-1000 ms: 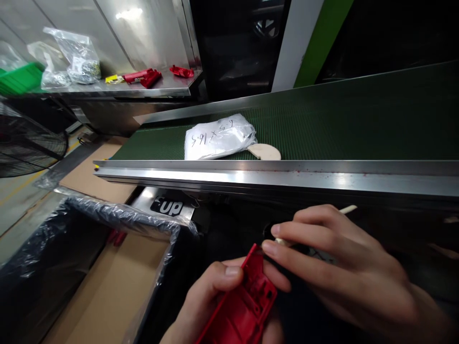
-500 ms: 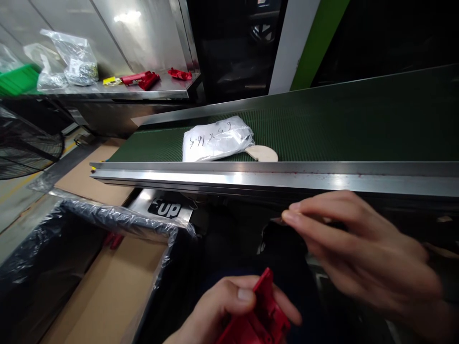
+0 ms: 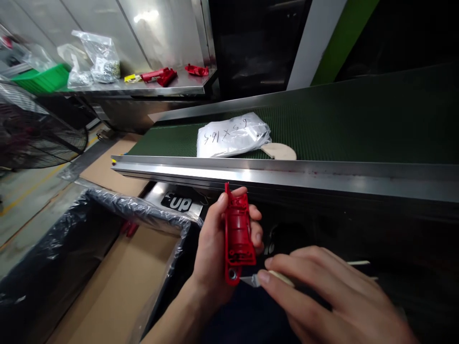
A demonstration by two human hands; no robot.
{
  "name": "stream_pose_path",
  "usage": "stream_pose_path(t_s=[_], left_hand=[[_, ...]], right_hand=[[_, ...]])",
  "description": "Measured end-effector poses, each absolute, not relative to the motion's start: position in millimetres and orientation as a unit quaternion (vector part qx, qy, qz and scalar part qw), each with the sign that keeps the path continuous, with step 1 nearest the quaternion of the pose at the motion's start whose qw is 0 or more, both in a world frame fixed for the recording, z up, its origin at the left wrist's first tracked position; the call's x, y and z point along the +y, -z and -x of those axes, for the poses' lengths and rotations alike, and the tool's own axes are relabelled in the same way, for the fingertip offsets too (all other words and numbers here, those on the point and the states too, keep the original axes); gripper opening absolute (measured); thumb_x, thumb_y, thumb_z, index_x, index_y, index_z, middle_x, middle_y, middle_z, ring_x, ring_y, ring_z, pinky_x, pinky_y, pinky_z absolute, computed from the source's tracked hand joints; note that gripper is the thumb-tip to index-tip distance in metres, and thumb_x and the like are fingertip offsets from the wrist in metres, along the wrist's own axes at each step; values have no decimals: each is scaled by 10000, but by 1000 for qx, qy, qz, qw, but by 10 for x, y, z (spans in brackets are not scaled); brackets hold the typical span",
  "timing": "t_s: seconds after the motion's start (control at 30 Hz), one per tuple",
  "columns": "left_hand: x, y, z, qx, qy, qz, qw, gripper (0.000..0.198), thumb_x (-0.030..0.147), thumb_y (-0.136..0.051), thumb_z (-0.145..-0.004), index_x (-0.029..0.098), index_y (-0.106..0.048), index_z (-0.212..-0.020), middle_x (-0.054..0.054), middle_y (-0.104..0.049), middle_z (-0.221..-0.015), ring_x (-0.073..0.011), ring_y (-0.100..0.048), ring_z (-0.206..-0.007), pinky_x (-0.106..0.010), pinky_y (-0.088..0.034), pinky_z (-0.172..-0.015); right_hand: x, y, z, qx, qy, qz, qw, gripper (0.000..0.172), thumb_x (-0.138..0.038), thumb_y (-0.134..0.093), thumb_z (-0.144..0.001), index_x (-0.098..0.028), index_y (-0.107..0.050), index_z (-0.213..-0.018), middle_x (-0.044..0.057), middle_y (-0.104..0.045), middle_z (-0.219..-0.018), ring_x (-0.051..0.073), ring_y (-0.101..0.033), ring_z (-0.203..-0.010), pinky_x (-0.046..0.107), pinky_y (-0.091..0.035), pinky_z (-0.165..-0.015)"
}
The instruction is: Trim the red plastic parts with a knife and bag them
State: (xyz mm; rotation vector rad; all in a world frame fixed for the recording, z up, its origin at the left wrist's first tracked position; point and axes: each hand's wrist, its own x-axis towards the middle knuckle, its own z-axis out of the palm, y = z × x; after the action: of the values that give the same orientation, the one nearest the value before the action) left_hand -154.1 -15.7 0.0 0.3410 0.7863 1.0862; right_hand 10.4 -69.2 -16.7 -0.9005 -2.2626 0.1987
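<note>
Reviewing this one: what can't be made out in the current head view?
Head view:
1. Back of the red housing: hidden by the left hand.
2. Full handle of the bladed tool: partly covered by the right hand.
3. Contents of the plastic bags: too small.
4. Red item in the lined box: blurred, partly cut off by the box's plastic rim.

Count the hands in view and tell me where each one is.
2. The left hand, below the middle of the picture, grips a red plastic casing; the right hand, at lower right, holds a small knife beside the casing's lower end.
</note>
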Motion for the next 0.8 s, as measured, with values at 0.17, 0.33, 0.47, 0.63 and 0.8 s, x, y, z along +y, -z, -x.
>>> stream_pose_path(t_s=[0.17, 0.33, 0.47, 0.63, 0.8], left_hand=[[-141, 18, 1512, 350, -515, -156, 767, 332, 408, -364, -983, 175, -520, -1162, -30, -548, -840, -97, -506, -548, -213, -409, -501], [-135, 2, 1496, 352, -523, -144, 763, 308, 390, -357, -983, 181, -522, -1138, -24, -537, -822, -93, -497, -531, -216, -420, -494], [-129, 16, 1503, 351, -527, -132, 762, 293, 386, -362, -983, 182, -519, -1124, -20, -531, -814, -92, -499, -525, -216, -423, -489], [-101, 57, 1525, 354, -528, -131, 761, 307, 399, -366, -981, 184, -514, -1141, -17, -533, -815, -97, -508, -522, -221, -422, -486], [-29, 127, 1593, 368, -533, -114, 753, 295, 380, -369, -980, 173, -524, -1121, -19, -551, -812, -93, -503, -513, -209, -396, -469]], right_hand=[[-660, 208, -83, -873, -72, 342, 339, 284, -107, -500, -932, -194, -645, -1160, 53, -696, -1035, 185, -611, -838, 311, -506, -648], [-649, 197, -85, -879, -80, 342, 323, 300, -102, -509, -919, -198, -654, -1164, 58, -697, -1058, 187, -622, -834, 320, -528, -663], [-633, 184, -77, -873, -74, 353, 329, 295, -99, -502, -927, -200, -661, -1154, 55, -701, -1055, 190, -624, -844, 321, -523, -662], [-559, 172, -23, -870, -47, 355, 339, 253, -92, -513, -917, -183, -701, -1061, 52, -717, -989, 177, -633, -787, 297, -526, -618], [-492, 111, -112, -862, -118, 349, 349, 304, -86, -497, -924, -211, -652, -1153, 61, -680, -1088, 187, -636, -947, 293, -554, -724]])
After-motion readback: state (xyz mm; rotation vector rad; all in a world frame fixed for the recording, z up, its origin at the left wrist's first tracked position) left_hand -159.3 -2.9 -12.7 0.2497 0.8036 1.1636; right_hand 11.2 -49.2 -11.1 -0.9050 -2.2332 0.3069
